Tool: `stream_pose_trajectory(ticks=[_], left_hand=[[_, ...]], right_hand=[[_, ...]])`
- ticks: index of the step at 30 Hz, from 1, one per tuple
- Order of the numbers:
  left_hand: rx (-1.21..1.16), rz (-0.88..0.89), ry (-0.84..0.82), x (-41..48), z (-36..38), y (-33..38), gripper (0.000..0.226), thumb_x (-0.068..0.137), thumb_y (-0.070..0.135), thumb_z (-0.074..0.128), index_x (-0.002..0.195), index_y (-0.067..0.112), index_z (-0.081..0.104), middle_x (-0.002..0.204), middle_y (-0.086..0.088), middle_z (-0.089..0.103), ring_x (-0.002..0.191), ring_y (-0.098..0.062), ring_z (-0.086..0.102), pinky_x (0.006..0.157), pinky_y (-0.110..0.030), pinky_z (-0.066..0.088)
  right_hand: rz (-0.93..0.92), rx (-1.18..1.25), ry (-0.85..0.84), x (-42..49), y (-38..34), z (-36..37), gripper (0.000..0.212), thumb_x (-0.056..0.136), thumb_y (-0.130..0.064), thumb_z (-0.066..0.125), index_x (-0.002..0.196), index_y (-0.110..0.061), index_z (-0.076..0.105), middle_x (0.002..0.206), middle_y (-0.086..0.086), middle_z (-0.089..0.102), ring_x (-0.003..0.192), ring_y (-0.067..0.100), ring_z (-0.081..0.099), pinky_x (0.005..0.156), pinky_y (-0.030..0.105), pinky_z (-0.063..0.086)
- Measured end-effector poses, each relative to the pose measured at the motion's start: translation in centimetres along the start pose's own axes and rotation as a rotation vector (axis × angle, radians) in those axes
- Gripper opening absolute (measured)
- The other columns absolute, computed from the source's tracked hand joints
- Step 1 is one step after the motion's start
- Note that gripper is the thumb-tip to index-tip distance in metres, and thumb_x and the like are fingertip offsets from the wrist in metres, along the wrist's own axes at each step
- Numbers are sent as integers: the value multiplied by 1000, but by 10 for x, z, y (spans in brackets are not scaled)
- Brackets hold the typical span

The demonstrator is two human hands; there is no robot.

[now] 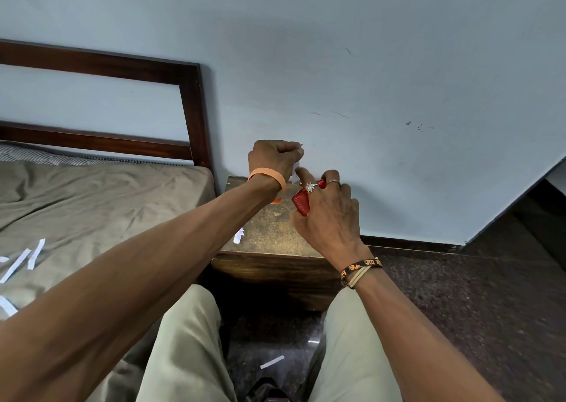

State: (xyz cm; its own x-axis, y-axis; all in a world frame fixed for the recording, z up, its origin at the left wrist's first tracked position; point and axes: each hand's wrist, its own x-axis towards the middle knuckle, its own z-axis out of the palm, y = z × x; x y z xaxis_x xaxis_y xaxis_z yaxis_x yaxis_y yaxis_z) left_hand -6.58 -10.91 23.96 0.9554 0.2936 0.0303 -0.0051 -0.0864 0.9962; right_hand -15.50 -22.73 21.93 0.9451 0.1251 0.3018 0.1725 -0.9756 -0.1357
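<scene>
From my remote seat, the white paper scrap is the centre of the work. It is held up in the air close to the pale blue wall, above the far edge of the small wooden surface. The left hand has its fingers curled tight and pinches the scrap's top end, so the paper hangs down below the knuckles. An orange wristband sits on that wrist.

The right hand is just beside it, to the right and slightly lower. It grips a glossy red object in the palm; I cannot tell what kind of tool it is. Its forefinger stretches out and touches the lower part of the scrap. Two rings show on its fingers, and woven bands circle the wrist.

Another torn bit of paper lies at the left edge of the surface. To the left stands the bed with its dark wooden headboard, and several white paper strips lie on its brown sheet. One more strip lies on the dark speckled floor between my operator's knees, which are in light trousers.
</scene>
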Motion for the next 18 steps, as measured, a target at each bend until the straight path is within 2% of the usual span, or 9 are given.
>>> stream_pose_trajectory(ticks=[4, 8, 14, 18], left_hand=[[-22, -8, 8, 1, 0, -1, 10, 73, 18, 81, 83, 20, 78, 86, -2, 76, 85, -21, 72, 84, -38, 58], [-35, -42, 15, 2, -1, -3, 8, 71, 19, 82, 76, 23, 78, 84, -1, 76, 83, -21, 73, 83, -38, 58], [-89, -113, -9, 4, -1, -8, 10, 63, 19, 83, 66, 26, 77, 81, -6, 76, 84, -29, 73, 84, -44, 58], [-89, -119, 2, 2, -1, -6, 16, 68, 12, 83, 60, 24, 75, 82, -7, 76, 82, -27, 73, 84, -40, 58]], right_hand=[[9, -2, -36, 0, 2, 4, 73, 86, -45, 56, 151, -38, 23, 133, 12, 38, 113, 34, 49, 86, 48, 50], [27, 47, -2, -1, 2, 10, 76, 85, -47, 58, 151, -37, 22, 133, 12, 37, 114, 34, 48, 87, 49, 51], [13, 79, -10, 3, 1, 6, 76, 87, -46, 58, 152, -38, 20, 135, 11, 36, 114, 33, 47, 88, 46, 49], [40, 181, 42, 5, 0, 5, 73, 85, -47, 60, 149, -37, 27, 131, 10, 38, 110, 34, 48, 87, 49, 51]])
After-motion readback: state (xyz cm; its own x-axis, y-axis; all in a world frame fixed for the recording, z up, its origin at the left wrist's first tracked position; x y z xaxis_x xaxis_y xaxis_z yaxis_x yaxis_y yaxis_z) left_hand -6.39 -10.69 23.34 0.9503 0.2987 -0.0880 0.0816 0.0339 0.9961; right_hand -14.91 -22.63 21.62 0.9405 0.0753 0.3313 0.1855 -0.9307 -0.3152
